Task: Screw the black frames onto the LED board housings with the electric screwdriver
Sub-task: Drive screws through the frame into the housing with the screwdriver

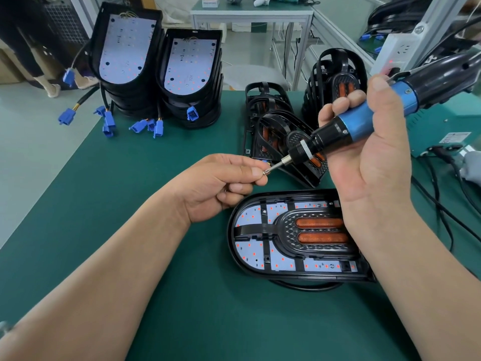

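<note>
Spreading under the housing [231, 243] — a green mat [117, 165]; white-framed table [260, 12] beyond.

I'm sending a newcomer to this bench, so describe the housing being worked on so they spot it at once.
On the green mat, look nearest the front edge, below the right hand: one housing lies flat alone. Unlike the two stacks of bare housings at the back left, it has a black frame with two orange lenses over its LED board.
</note>
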`<control>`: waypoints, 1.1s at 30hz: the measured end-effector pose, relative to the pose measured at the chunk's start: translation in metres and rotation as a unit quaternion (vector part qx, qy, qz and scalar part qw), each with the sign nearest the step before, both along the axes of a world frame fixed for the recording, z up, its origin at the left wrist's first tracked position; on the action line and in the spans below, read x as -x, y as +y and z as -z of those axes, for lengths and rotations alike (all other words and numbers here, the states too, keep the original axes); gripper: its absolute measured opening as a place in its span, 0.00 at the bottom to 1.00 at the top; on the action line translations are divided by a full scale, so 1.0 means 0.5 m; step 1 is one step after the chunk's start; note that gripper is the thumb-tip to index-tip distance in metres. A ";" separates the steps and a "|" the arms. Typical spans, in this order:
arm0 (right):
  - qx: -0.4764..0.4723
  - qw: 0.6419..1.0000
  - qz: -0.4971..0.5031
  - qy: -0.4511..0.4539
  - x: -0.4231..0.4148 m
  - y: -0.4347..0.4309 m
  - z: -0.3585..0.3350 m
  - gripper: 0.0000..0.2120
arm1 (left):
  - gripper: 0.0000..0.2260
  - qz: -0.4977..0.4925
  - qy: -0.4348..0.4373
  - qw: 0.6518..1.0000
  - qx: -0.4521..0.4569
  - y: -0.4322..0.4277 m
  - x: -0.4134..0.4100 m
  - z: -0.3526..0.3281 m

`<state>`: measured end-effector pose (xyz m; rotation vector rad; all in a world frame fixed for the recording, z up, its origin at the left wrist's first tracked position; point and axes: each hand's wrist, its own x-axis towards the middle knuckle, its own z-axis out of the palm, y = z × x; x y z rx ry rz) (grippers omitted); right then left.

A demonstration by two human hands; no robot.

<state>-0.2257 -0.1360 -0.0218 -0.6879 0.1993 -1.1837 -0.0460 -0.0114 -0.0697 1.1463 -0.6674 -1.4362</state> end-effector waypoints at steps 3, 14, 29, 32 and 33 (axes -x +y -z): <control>0.005 1.000 0.007 0.014 -0.002 0.002 -0.002 0.06 | 0.07 -0.010 -0.019 1.000 -0.003 0.000 0.000 0.001; -0.028 0.996 0.040 0.070 -0.006 0.001 0.004 0.08 | 0.07 -0.035 -0.052 0.998 0.008 -0.002 0.002 0.006; -0.088 0.994 0.046 0.051 -0.004 -0.009 0.007 0.14 | 0.13 -0.017 -0.035 0.999 0.016 0.000 -0.004 0.005; -0.092 0.994 0.042 0.036 0.001 -0.011 0.003 0.11 | 0.11 -0.019 -0.063 0.998 -0.009 0.004 -0.012 0.001; -0.091 0.995 0.039 0.030 0.003 -0.011 0.001 0.10 | 0.10 -0.017 -0.078 0.997 -0.019 0.006 -0.015 -0.002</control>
